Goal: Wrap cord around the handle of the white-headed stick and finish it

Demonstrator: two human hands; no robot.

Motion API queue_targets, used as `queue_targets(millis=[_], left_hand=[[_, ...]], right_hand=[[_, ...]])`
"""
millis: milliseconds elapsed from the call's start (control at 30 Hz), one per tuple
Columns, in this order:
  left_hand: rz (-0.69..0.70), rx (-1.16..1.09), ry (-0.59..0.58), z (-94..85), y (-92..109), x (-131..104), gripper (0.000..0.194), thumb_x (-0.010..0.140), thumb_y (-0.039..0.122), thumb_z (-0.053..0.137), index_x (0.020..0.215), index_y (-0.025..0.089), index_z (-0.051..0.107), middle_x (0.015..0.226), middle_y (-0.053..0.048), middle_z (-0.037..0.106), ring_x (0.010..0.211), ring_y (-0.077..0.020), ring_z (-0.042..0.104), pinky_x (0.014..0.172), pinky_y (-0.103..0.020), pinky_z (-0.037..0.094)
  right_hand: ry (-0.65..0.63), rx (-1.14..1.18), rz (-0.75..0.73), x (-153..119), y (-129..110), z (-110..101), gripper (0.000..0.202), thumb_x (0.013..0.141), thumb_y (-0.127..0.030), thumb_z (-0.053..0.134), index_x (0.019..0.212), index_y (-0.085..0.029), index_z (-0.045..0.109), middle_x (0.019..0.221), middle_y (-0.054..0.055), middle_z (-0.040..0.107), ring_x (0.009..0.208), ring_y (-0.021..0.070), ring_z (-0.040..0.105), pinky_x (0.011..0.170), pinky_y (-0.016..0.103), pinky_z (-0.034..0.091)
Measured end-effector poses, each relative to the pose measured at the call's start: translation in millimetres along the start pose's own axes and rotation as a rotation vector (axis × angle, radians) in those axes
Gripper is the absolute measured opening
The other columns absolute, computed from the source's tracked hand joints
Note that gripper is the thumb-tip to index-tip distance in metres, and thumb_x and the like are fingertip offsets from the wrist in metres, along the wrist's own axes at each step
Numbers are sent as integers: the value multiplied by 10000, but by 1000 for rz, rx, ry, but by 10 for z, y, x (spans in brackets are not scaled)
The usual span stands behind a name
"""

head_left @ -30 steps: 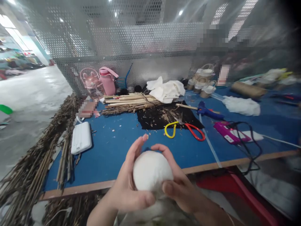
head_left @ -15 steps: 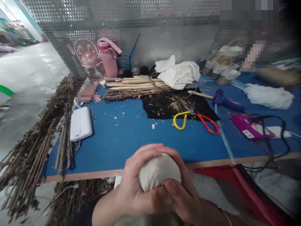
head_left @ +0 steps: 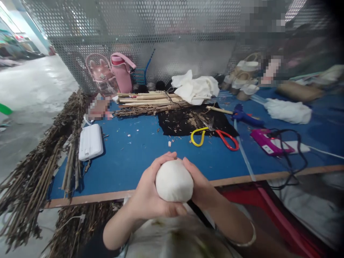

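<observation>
A round bundle wrapped in whitish cloth is held between both hands, just in front of the table's near edge. My left hand curls round its left side, with the thumb along the bottom. Against the right side presses my right hand, its fingers partly hidden behind the bundle. Beyond them on the blue table lie scissors with one yellow and one red handle, partly over a black cloth strewn with plant scraps.
Dry stalks hang over the left edge near a white power bank. Behind are bundled sticks, white cloth and a pink bottle. A blue glue gun and purple power strip lie right.
The bundle has moved slightly left and up, and more of its surface shows. My right thumb has left its front, and my right hand has shifted to the side. The view has turned slightly right.
</observation>
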State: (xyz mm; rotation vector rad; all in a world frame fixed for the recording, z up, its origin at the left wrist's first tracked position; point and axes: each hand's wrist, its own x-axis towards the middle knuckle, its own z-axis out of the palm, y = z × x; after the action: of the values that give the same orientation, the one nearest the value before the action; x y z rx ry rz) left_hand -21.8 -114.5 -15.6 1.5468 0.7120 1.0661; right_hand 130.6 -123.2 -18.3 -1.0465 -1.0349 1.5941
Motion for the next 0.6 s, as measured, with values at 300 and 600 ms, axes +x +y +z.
queue_targets(millis=[300,600], left_hand=[[5,-70,-61,2,55,-41,770,696,548,642,1325,230,331,1253,-111,476,1014,-261,540,849,-390,461],[237,42,188,159,-35,-51,488,749,456,585,1154,210,468,1114,-112,509,1039,-291,504,841,-480,449]], right_hand=[[-163,-142,-83,-240,-105,1,708,789,-534,552,1362,-235,263,1133,90,530,934,216,543,725,307,480],[-63,-174,-383,-172,15,185,423,849,-473,485,1231,-297,441,1223,24,519,1032,197,535,830,290,485]])
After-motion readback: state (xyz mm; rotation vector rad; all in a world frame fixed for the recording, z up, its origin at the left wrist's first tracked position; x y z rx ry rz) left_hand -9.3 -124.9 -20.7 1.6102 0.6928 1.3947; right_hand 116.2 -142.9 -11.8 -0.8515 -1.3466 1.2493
